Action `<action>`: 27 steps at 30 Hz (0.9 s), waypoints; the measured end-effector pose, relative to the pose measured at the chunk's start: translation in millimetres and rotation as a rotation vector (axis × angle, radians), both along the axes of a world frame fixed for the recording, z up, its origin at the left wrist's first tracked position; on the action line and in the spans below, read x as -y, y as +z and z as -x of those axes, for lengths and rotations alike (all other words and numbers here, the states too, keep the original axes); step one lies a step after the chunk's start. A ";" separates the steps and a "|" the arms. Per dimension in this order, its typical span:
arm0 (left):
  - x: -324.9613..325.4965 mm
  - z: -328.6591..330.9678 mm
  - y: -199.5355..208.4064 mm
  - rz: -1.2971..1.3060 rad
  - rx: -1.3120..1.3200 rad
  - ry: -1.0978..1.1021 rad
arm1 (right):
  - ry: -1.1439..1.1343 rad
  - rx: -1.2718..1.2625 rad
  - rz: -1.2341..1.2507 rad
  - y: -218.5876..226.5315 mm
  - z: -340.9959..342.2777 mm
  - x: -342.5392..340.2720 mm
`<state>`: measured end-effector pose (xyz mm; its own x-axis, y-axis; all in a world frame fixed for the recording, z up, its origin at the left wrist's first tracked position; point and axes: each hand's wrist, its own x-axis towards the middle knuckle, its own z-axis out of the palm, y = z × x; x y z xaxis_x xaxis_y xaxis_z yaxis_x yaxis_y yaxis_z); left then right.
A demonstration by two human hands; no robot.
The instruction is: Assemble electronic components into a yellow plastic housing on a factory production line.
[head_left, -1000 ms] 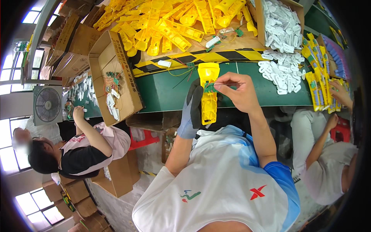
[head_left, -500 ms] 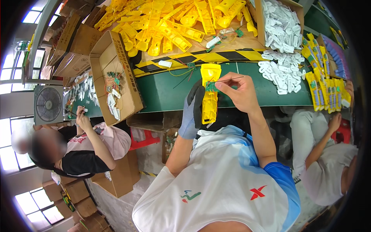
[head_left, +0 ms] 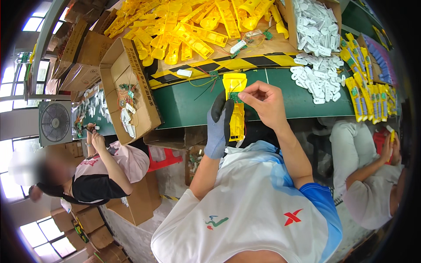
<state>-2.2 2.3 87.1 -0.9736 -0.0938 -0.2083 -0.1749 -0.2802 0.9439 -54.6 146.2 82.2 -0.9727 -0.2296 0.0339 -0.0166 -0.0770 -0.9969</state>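
Observation:
My left hand, in a grey-and-black glove, is closed around a long yellow plastic housing held upright over the table's front edge. A small green circuit board lies across the housing's upper part. My bare right hand pinches the board's right edge between thumb and forefinger. Thin wires run down beside the housing, partly hidden by my fingers. Beyond my left hand, another green board with wires and a white plastic piece rests by the striped edge.
A heap of yellow housings covers the raised board behind striped tape. White plastic parts spill from a carton at right, near filled yellow housings. An open carton stands left. Co-workers sit on both sides.
The dark wire at my right fingertips no longer shows there, and those fingers now pinch the board's edge. The co-worker at right has raised both hands around a yellow piece.

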 end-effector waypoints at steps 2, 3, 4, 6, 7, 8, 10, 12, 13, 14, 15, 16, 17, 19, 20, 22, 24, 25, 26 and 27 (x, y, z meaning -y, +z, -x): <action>-0.1 -1.7 4.0 -0.040 0.020 0.034 | -0.050 -0.017 0.023 -7.9 0.4 4.1; 2.0 -1.3 -0.6 0.003 -0.022 0.044 | -0.048 -0.015 0.023 -7.6 -0.5 3.7; 2.0 -1.6 -1.2 0.003 -0.020 0.046 | -0.016 0.011 0.041 -6.2 -1.4 2.5; 1.2 -0.9 -0.7 -0.025 -0.003 0.099 | 0.016 0.037 0.058 -3.5 -3.4 1.1; 1.6 -0.8 -2.0 -0.026 -0.002 0.101 | 0.036 -0.021 -0.003 -2.2 -5.7 0.8; 1.6 -0.8 -4.2 0.001 -0.017 0.114 | 0.056 -0.079 -0.065 -2.1 -7.1 0.2; 1.0 -1.2 -6.8 0.027 -0.030 0.127 | 0.048 -0.096 -0.070 -7.9 -5.4 0.9; 0.3 -2.0 -6.8 0.058 -0.065 0.154 | 0.039 -0.110 -0.074 -10.0 -5.8 2.2; 0.3 -2.4 -6.3 0.057 -0.062 0.154 | 0.027 -0.134 -0.066 -9.3 -6.6 3.8; 0.7 -2.7 -5.2 0.045 -0.068 0.151 | 0.015 -0.158 -0.059 -8.9 -7.3 4.8; 1.0 -3.0 -4.8 0.033 -0.074 0.147 | 0.016 -0.156 -0.059 -9.5 -7.8 4.9; 1.2 -3.1 -5.7 0.033 -0.073 0.148 | 0.020 -0.166 -0.074 -10.6 -8.2 4.9; 1.4 -3.1 -7.2 0.070 -0.083 0.155 | 0.023 -0.175 -0.088 -11.7 -8.7 5.0; 2.4 -3.5 -8.3 0.108 -0.093 0.161 | 0.028 -0.164 -0.073 -12.7 -9.3 6.2; 3.3 -4.3 -7.6 0.108 -0.113 0.129 | 0.032 -0.153 -0.058 -13.1 -9.9 6.7; 2.8 -5.8 -5.1 0.111 -0.133 0.097 | 0.047 -0.132 -0.015 -15.1 -11.8 7.4; -2.2 -6.4 0.4 -0.031 -0.108 0.089 | 0.065 -0.114 0.031 -16.3 -12.5 7.0; -4.8 -6.1 2.8 -0.027 -0.109 0.092 | 0.045 -0.132 0.037 -16.8 -13.0 6.2; -7.9 -5.2 4.5 -0.083 -0.109 0.080 | 0.019 -0.152 0.030 -16.1 -13.6 4.7; -9.4 -4.5 5.1 -0.139 -0.108 0.068 | 0.014 -0.153 0.022 -16.3 -14.1 3.7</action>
<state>2.3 11.7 92.2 -0.9833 -0.1382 -0.1187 -0.0509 -0.4172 0.9074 -40.5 142.5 66.0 -0.9524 -0.2411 0.1864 -0.1667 -0.0997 -0.9810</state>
